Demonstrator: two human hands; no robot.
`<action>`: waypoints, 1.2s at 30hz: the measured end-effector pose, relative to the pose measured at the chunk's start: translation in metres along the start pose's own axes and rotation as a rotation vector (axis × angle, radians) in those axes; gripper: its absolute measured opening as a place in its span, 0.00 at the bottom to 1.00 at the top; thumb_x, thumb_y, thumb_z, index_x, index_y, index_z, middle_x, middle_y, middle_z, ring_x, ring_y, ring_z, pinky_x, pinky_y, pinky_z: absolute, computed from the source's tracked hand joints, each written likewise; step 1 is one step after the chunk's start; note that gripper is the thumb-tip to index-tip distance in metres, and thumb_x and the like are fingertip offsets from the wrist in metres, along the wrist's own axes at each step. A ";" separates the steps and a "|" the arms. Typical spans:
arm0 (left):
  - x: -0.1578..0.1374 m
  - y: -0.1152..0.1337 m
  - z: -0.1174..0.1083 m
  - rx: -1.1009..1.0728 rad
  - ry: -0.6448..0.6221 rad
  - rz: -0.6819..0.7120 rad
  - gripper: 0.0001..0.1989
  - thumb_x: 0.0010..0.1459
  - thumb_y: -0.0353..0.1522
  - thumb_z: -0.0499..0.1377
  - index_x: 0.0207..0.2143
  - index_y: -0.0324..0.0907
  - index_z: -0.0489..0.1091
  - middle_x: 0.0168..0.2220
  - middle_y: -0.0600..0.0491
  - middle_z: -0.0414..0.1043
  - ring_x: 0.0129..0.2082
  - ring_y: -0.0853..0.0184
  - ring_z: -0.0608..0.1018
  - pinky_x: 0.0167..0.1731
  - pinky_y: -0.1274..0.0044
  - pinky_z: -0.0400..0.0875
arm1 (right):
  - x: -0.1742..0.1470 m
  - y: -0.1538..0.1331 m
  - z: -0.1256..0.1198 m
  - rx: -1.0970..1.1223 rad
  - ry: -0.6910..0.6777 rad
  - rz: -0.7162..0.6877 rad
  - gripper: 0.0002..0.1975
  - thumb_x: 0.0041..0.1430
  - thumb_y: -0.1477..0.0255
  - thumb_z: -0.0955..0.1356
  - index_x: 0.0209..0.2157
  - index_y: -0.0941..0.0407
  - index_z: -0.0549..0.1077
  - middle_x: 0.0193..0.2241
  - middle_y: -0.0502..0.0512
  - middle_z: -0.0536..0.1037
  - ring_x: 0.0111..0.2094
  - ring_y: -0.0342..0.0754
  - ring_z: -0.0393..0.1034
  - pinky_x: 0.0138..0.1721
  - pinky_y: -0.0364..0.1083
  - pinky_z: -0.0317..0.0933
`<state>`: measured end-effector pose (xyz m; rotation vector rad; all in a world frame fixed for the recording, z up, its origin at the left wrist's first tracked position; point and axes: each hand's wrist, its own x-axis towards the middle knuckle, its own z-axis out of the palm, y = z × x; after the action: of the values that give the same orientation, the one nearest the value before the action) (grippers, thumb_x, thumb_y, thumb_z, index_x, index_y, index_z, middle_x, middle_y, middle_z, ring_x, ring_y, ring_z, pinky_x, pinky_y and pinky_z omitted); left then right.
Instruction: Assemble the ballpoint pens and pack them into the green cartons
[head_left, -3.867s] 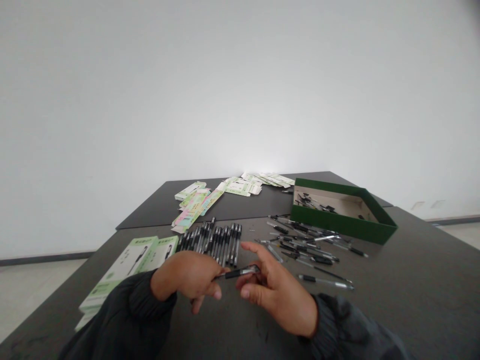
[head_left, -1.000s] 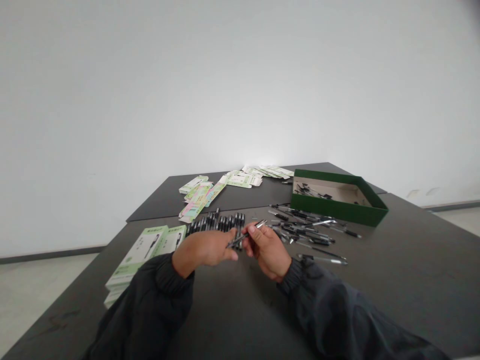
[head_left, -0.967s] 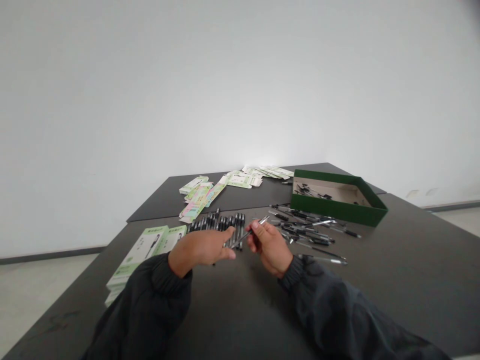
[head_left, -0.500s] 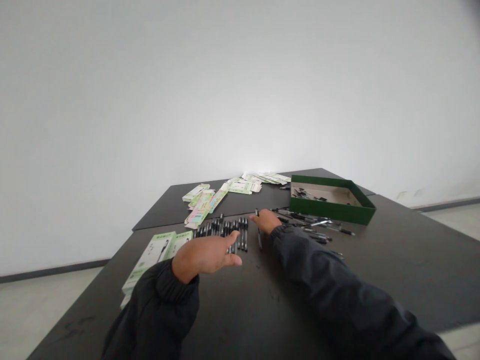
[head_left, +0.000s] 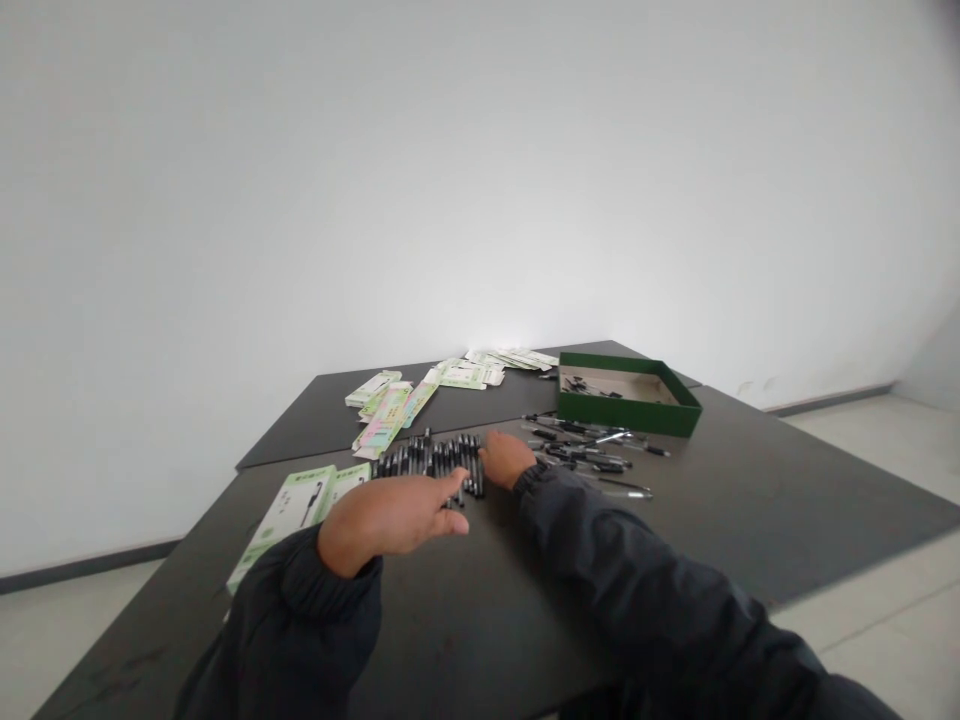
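The person's right hand point(head_left: 504, 460) rests at the right end of a row of black pens point(head_left: 439, 458) on the dark counter point(head_left: 750, 480), its grip hidden; the left hand point(head_left: 390, 515) hovers open, arm extended, just short of the row. Squaring the pens wants light, even pressure

I see dark charcoal jacket sleeves with gathered cuffs on both my arms, the fabric creased and slightly shiny; my left hand point(head_left: 386, 515) and right hand point(head_left: 506, 458) are bare.
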<state>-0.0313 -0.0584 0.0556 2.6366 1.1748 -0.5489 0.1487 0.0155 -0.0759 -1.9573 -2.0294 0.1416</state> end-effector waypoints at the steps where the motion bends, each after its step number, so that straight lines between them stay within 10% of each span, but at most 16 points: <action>1: -0.001 -0.001 0.001 0.006 0.003 0.007 0.33 0.60 0.42 0.46 0.62 0.35 0.44 0.52 0.38 0.67 0.47 0.58 0.71 0.43 0.73 0.64 | -0.006 0.002 -0.003 -0.034 0.036 -0.039 0.19 0.61 0.67 0.58 0.50 0.62 0.67 0.46 0.67 0.70 0.47 0.53 0.63 0.47 0.50 0.53; 8: -0.009 0.000 0.000 -0.007 -0.034 0.024 0.30 0.61 0.38 0.47 0.63 0.37 0.44 0.41 0.44 0.75 0.36 0.62 0.75 0.34 0.77 0.66 | -0.047 0.088 -0.021 -0.156 -0.103 -0.325 0.45 0.47 0.49 0.66 0.62 0.52 0.48 0.63 0.62 0.45 0.61 0.62 0.36 0.57 0.60 0.33; 16: -0.002 0.004 0.002 -0.048 -0.085 0.034 0.29 0.60 0.35 0.48 0.62 0.40 0.45 0.35 0.49 0.76 0.30 0.65 0.75 0.33 0.77 0.66 | -0.042 0.204 -0.029 -0.172 -0.136 -0.403 0.54 0.41 0.42 0.64 0.64 0.53 0.38 0.63 0.62 0.40 0.62 0.64 0.36 0.57 0.63 0.35; 36: 0.043 -0.005 0.025 -0.166 -0.276 0.045 0.32 0.53 0.29 0.49 0.62 0.41 0.47 0.39 0.51 0.75 0.28 0.69 0.75 0.27 0.80 0.65 | 0.003 0.199 -0.020 -0.234 -0.048 -0.161 0.42 0.48 0.43 0.59 0.58 0.54 0.57 0.52 0.65 0.62 0.51 0.61 0.53 0.49 0.57 0.47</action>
<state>-0.0150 -0.0346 0.0151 2.3511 1.0277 -0.7450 0.3451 0.0273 -0.1134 -1.9254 -2.3159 -0.0912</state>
